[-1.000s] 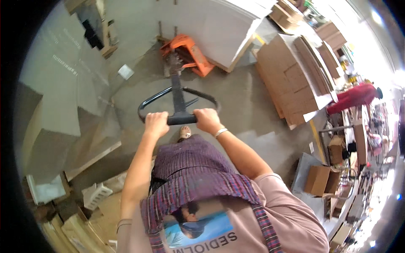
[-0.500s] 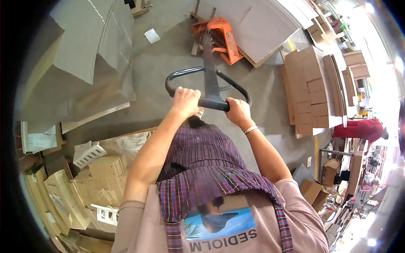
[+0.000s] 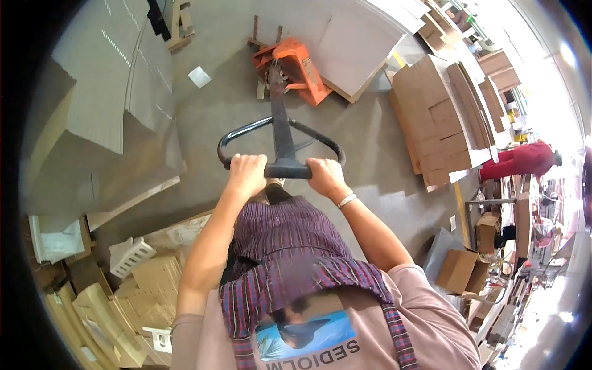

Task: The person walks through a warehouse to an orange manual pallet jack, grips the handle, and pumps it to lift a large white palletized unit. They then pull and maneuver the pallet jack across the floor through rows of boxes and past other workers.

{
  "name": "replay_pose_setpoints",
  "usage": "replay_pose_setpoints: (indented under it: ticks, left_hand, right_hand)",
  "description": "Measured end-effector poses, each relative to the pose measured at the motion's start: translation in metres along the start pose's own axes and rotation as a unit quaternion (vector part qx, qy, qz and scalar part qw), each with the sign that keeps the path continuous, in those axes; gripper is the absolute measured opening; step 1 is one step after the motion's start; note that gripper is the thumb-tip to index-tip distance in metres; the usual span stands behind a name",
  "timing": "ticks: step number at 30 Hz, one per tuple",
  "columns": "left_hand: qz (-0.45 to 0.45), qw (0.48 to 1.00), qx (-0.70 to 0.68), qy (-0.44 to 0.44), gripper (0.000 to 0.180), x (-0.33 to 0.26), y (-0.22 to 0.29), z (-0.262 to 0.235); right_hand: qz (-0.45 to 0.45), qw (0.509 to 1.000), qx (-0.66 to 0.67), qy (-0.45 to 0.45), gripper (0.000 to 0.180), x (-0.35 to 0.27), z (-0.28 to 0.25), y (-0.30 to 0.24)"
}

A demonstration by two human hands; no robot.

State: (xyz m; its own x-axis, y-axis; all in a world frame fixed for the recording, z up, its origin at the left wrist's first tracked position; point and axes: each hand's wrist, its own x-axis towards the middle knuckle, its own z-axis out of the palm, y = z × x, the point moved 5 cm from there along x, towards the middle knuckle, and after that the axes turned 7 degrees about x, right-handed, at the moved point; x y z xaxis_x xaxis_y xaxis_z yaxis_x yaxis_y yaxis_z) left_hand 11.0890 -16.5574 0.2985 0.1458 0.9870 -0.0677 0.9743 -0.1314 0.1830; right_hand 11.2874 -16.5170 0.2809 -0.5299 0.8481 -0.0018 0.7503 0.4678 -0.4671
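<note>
Both of my hands grip the black loop handle [image 3: 287, 169] of an orange pallet jack [image 3: 306, 69]. My left hand [image 3: 248, 175] is wrapped round the crossbar left of the shaft. On its right end, my right hand [image 3: 327, 178] is closed too, with a bracelet at the wrist. A dark shaft [image 3: 280, 117] runs from the handle to the orange body, which stands against a pallet with a stack of large pale sheets [image 3: 364, 43]. Its forks are mostly hidden.
Tall stacks of grey cardboard [image 3: 92, 123] stand on the left. At right is a stack of brown cardboard [image 3: 431, 117], with a person in red [image 3: 524, 160] beyond it. Cut cardboard pieces [image 3: 154, 280] lie at lower left. A white paper [image 3: 199, 77] lies on the floor.
The handle and both hands have shifted left and a little nearer to me in the view. The jack's body also appears farther left and slightly lower. My grip is unchanged.
</note>
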Motion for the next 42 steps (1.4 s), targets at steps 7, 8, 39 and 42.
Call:
replay_pose_setpoints:
  ticks: [7, 8, 39, 42]
  left_hand:
    - [0.015, 1.0, 0.004, 0.002, 0.01, -0.014, 0.0, -0.016]
    - [0.011, 1.0, 0.013, -0.006, 0.01, -0.017, 0.0, -0.018]
    - [0.042, 0.998, 0.026, -0.026, 0.031, 0.078, -0.004, -0.196]
    - [0.063, 0.997, 0.018, 0.039, 0.029, 0.106, -0.008, -0.218]
  right_hand:
    - [0.012, 0.999, 0.036, -0.023, 0.01, -0.01, -0.02, -0.022]
    - [0.005, 0.999, 0.036, -0.021, 0.01, -0.011, -0.02, -0.023]
    - [-0.02, 0.997, 0.056, -0.044, 0.016, 0.085, -0.172, -0.052]
    - [-0.042, 0.997, 0.051, -0.027, 0.017, 0.112, -0.201, -0.05]
